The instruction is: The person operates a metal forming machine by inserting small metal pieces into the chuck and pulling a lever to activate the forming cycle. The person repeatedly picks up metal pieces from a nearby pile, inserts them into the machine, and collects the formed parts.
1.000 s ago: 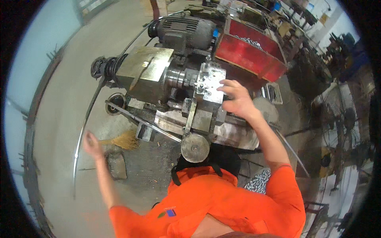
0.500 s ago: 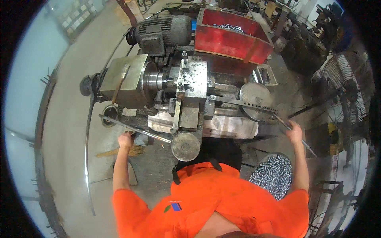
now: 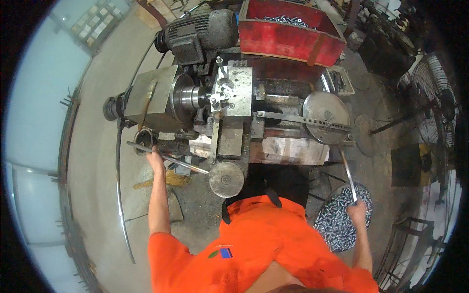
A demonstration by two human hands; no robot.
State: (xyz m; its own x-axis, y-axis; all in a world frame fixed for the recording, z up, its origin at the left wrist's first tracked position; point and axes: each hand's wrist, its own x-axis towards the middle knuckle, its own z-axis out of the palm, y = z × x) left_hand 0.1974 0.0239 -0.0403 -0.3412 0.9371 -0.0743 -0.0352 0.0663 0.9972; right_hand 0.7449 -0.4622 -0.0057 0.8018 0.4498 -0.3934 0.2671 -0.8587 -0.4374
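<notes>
Beneath the small lathe-like machine, a long metal lever [image 3: 188,166] slants up to the left from a round knob [image 3: 226,179]. My left hand [image 3: 156,161] is closed around this lever. At the right, a second metal rod lever [image 3: 347,171] runs down toward me from beside a large round disc [image 3: 326,117]. My right hand [image 3: 357,211] grips its near end, over a container of small metal parts [image 3: 340,227]. Between my arms sits the tool block [image 3: 238,90], close to the shiny round chuck [image 3: 189,97]. A drilled flat bar [image 3: 303,120] crosses the disc's face.
Behind the machine stand a motor [image 3: 200,36] and a red bin [image 3: 288,41] holding metal parts. A fan [image 3: 432,90] is at the far right. A straw broom [image 3: 171,179] lies on the floor at left, near a long thin rod [image 3: 120,200].
My right hand has come down toward me, swinging the right lever from slanting outward to pointing nearly at me. My left hand has moved up onto the left lever. The view has shifted slightly.
</notes>
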